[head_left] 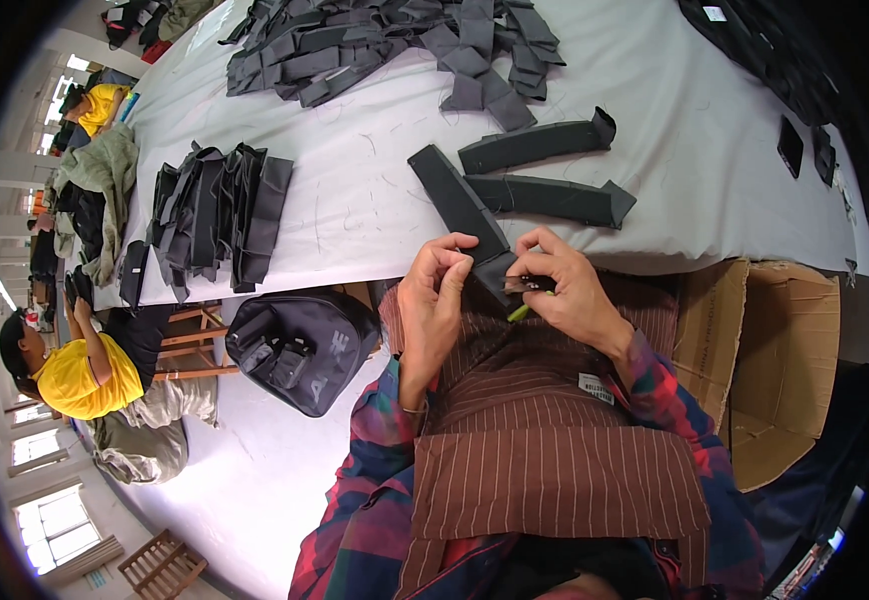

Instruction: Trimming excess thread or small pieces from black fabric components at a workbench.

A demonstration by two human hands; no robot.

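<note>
A dark grey fabric strip (455, 198) slants from the table over its near edge, its lower end folding down in front of my apron. My left hand (433, 300) is closed in a pinch at the strip's left edge. On the other side, my right hand (570, 292) is curled around small thread snips (521, 312) with a lime-green part; the fingers partly cover them, close to the strip's lower end. Two more dark strips, an upper one (535, 146) and a lower one (555, 200), lie just beyond my hands, their right ends bent up.
A large heap of dark strips (355, 50) covers the table's far side; a stack of folded ones (217, 215) stands left. Below the table edge are a black bag (305, 350) and, right, an open cardboard box (785, 370). People in yellow work at left, one seated nearby (80, 375).
</note>
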